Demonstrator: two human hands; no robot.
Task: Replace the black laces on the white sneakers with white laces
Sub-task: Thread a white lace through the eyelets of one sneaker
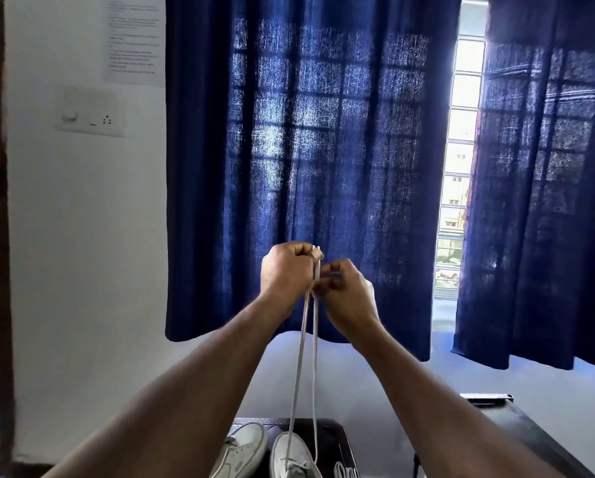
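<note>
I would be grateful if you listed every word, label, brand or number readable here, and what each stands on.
No text can be read in this view.
White printed paper sheet taped to the wall: several lines of print, too small and blurred to read.
White switch and socket plate: no lettering visible.
White sneakers: no brand or label legible.

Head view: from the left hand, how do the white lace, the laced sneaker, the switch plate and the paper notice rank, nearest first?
1. white lace, gripped in the left hand.
2. laced sneaker, straight below.
3. switch plate, on the wall, upper left.
4. paper notice, higher on that wall.
</note>
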